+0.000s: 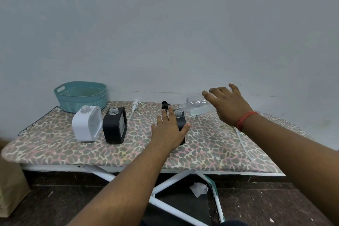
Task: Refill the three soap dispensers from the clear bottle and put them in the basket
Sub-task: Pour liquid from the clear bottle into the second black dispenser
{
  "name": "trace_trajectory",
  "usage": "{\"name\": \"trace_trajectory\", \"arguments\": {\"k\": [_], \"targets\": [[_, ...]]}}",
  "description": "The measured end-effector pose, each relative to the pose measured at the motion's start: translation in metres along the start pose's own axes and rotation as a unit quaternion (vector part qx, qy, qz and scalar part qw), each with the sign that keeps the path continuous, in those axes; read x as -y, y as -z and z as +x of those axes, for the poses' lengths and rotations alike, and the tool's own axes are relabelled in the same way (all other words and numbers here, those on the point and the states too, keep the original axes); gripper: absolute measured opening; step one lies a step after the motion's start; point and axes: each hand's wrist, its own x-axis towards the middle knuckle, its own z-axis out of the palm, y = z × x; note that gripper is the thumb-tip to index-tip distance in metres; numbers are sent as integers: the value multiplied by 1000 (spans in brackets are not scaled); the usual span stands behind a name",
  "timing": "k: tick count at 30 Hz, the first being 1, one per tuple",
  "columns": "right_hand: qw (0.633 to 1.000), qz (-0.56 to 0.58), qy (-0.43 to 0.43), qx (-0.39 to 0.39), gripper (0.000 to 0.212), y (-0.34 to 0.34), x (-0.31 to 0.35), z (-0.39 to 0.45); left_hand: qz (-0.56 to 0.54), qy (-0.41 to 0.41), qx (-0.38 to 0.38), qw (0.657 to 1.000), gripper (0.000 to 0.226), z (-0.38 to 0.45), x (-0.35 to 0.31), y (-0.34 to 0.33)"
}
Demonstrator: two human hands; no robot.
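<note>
My right hand (227,106) grips the clear bottle (196,105), tipped on its side with its neck over the open mouth of a black dispenser (180,119). My left hand (167,130) holds that dispenser, thumb on its right side and fingers on its left. A white dispenser (87,124) and a second black dispenser (114,127) stand uncapped to the left. A white pump (135,106) and a black pump (164,105) lie behind them. The teal basket (80,95) sits at the back left.
Everything rests on an ironing board with a leopard-print cover (55,148), close to a pale wall. A brown paper bag (11,185) stands on the floor at the left. White crumpled paper (199,188) lies under the board.
</note>
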Motion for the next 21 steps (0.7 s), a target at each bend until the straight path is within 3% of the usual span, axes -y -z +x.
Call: {"name": "trace_trajectory", "arguments": {"k": [21], "targets": [[1000, -2, 0, 14, 75, 5, 1, 3, -6, 0, -3, 1000, 99, 0, 0, 0]]}}
